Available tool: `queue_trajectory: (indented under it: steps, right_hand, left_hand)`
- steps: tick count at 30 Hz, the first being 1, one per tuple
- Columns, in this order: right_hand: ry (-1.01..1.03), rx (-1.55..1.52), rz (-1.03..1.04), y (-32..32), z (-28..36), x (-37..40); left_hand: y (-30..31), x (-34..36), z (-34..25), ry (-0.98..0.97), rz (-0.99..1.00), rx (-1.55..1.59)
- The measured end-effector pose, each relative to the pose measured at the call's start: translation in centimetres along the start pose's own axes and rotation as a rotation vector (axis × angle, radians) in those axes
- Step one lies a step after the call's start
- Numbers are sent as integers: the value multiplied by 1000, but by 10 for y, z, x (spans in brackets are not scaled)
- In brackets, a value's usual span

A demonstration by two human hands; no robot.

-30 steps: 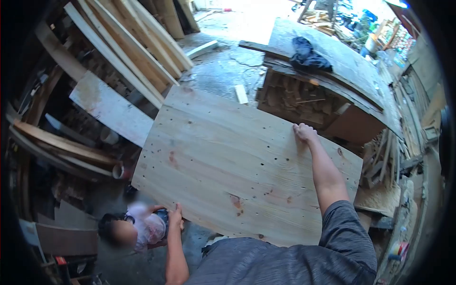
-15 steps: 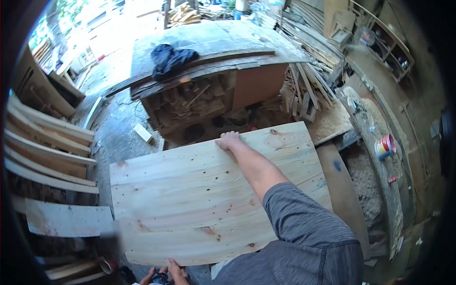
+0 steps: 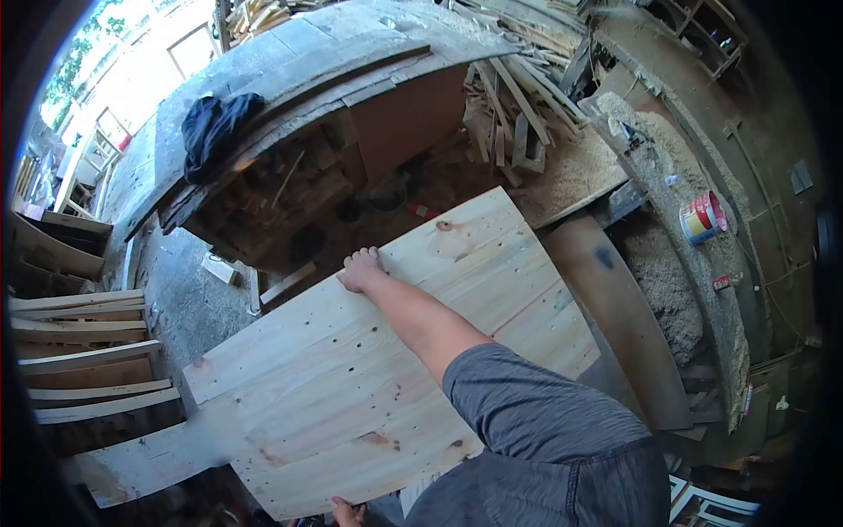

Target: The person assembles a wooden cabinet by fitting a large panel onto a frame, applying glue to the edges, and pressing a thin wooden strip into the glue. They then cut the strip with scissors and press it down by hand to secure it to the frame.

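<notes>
Across the middle of the view, a broad wooden panel (image 3: pixel 351 378) lies at a slant — pale, flat and straight-edged, with faint lengthwise grain, brown knots and a scatter of small dark holes. At its far edge the right hand (image 3: pixel 362 268) has its fingers close together and curled over the rim, while the forearm reaches above the face of the wood. The left hand (image 3: pixel 347 512) is at the near edge, its thumb against the wood; the lower part is cut off, so how firmly its fingers close cannot be told. A grey, ribbed-looking sleeve (image 3: pixel 527 395) covers the upper right arm. Beyond the panel stands a weathered grey tabletop (image 3: pixel 351 35) with rough, layered edges and a crumpled dark cloth (image 3: pixel 211 132) on it; a flat reddish-brown board (image 3: pixel 408 119) closes part of its side, beside a shadowy hollow holding jagged offcuts (image 3: pixel 294 180). Thin wood scraps (image 3: pixel 518 114) are heaped at odd angles near pale, grainy sawdust (image 3: pixel 580 171). To the right are a smooth brown board (image 3: pixel 615 307) with a curved outline and a round, colourful can (image 3: pixel 702 218) on a dusty ledge. Long, narrow boards (image 3: pixel 97 351) are stacked at the left — some pale, some tan.
</notes>
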State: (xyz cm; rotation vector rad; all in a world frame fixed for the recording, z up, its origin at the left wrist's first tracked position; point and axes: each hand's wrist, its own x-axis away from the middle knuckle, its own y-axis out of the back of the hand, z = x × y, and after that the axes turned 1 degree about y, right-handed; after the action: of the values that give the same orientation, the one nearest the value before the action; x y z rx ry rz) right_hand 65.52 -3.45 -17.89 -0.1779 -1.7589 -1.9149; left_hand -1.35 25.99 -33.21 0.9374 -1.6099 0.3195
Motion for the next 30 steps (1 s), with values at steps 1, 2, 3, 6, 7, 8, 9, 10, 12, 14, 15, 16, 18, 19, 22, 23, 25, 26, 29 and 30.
queue_trajectory:
  steps: [1, 2, 3, 6, 7, 8, 9, 10, 12, 14, 15, 16, 18, 19, 22, 23, 25, 26, 29, 30]
  right_hand:
    - [-18, -29, 21, -6, -5, -3]
    - [-30, -47, -16, -15, -11, -5]
    - [-41, -68, -53, -25, -13, -7]
    - [43, -79, -130, -28, -31, 4]
    - [62, -81, -331, -39, -37, 19]
    - [83, -77, -532, -55, -37, 39]
    - [176, -207, -636, -62, -45, 76]
    - [219, -317, -627, -61, -56, 117]
    - [235, -412, -679, -81, -93, 183]
    - [202, -445, -796, -128, -158, 233]
    - [32, -312, -795, -136, -191, 272]
    - [-65, -417, -866, -152, -232, 299]
    - [-462, -336, -934, -191, -303, 367]
    - [-709, -259, -924, -213, -339, 394]
    - [-1541, -532, -439, -195, -379, 447]
    - [-1542, -595, -410, -236, -417, 460]
    - [-1320, -893, -388, -303, -466, 466]
    - [-1317, -829, -390, -308, -455, 460]
    - [-1293, -779, -449, -308, -429, 448]
    - [-1287, -861, -496, -306, -430, 453]
  left_hand:
    - [2, 1, 4, 1, 10, -1]
    - [-4, 9, 4, 12, 8, -8]
    - [-12, 12, -3, 87, -81, -91]
    - [-26, 5, 0, 125, -125, -10]
    - [-33, 9, -2, 114, -107, -5]
    - [-39, 10, -6, 105, -88, 4]
    - [-43, 14, -7, 99, -74, 18]
    - [-46, 16, -8, 112, -98, -7]
    - [-60, 14, -18, 121, -140, -42]
    - [-61, 17, -20, 142, -195, -83]
    - [-56, 20, -19, 154, -226, -108]
    - [-56, 23, -20, 135, -201, -105]
    - [-53, 31, -18, 100, -155, -93]
    - [-48, 30, -18, 137, -95, -70]
    - [-34, 17, -17, 124, 10, -219]
    - [-30, 4, -15, 140, 27, -203]
    - [-46, 27, -15, 74, -119, -224]
    - [-34, -5, 1, -26, 4, -89]
    - [-47, 23, 17, -144, 51, -187]
    - [-69, 65, 21, -191, 5, -141]
